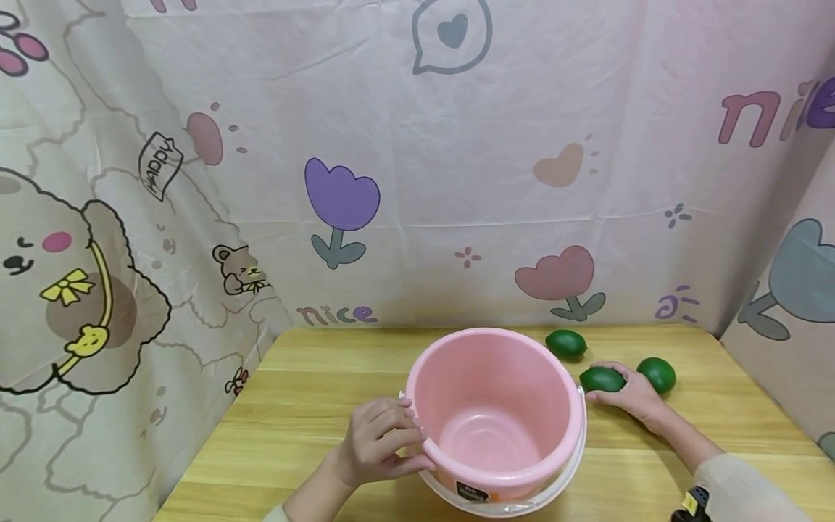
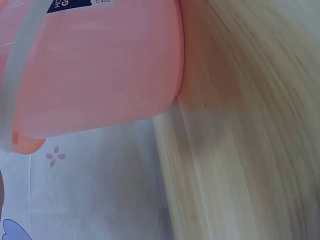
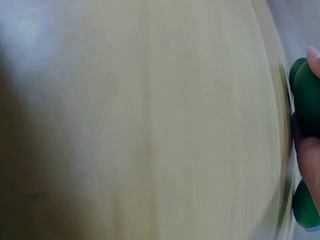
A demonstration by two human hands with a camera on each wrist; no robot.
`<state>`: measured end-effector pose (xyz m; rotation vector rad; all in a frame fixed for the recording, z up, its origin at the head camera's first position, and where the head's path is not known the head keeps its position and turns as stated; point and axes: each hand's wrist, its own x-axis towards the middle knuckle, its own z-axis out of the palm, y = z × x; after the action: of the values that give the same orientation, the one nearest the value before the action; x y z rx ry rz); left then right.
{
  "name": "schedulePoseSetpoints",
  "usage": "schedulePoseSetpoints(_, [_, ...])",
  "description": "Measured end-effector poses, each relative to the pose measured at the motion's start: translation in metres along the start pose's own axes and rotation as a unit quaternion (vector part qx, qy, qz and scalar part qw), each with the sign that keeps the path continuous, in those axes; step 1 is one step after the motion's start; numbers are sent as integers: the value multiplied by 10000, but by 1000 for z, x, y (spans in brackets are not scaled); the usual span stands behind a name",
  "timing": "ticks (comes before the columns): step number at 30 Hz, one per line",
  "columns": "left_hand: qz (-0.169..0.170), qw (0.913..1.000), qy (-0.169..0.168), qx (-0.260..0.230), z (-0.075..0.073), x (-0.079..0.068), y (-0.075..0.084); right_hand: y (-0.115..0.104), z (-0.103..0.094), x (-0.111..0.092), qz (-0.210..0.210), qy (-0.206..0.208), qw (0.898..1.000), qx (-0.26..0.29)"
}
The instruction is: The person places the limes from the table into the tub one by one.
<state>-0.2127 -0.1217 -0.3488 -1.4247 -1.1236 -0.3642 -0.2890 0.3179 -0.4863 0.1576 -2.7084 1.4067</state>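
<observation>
Because the pink bucket (image 1: 489, 366) stands mouth-up on the counter (image 1: 313, 380), its hollow faces straight up to the person. The left hand (image 1: 386, 441) has its fingers curled over the bucket's left rim, gripping it, probably to keep such a light tub from sliding. The white handle (image 1: 512, 509) hangs along the near side, out of the mouth's way. Beside the bucket, the right hand (image 1: 631, 399) grips one lime (image 1: 600, 379) between fingers and thumb, thumb on the near side, which seems to suit a smooth, rounded fruit; whether it is off the counter, I cannot tell. A second lime (image 1: 566, 344) lies farther back, a third lime (image 1: 657, 375) just right of the hand.
</observation>
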Motion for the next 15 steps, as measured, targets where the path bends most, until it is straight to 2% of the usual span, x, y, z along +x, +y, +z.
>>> schedulePoseSetpoints(5, [21, 10000, -5, -19, 0, 2, 0, -3, -5, -1, 69, 29, 9997, -236])
schedulePoseSetpoints(15, [45, 10000, -10, 32, 1, 2, 0, -9, -11, -1, 96, -77, 9997, -219])
